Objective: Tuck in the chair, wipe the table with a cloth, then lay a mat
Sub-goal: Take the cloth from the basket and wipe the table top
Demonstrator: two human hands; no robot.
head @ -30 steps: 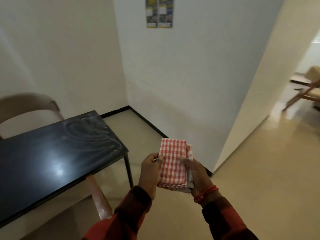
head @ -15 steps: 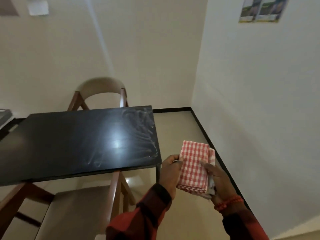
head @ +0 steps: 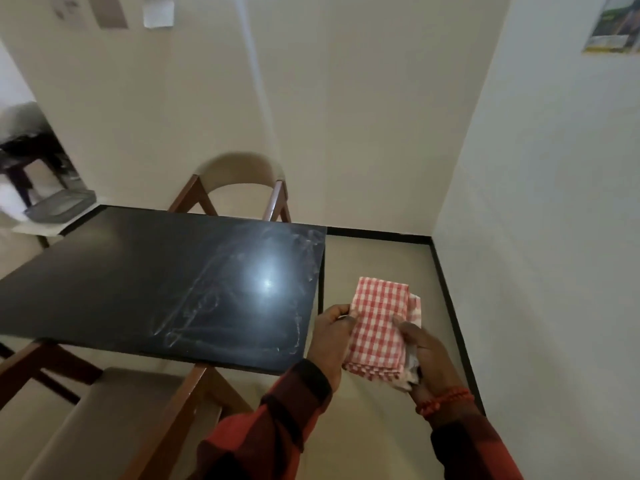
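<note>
Head view: both hands hold a folded red-checked mat (head: 379, 327) just right of the black worktop (head: 138, 282); left hand (head: 329, 336) fingers and right hand (head: 424, 355) fingers grasp its sides. One chair (head: 239, 188) stands at the far edge, another chair (head: 114, 410) near.
</note>
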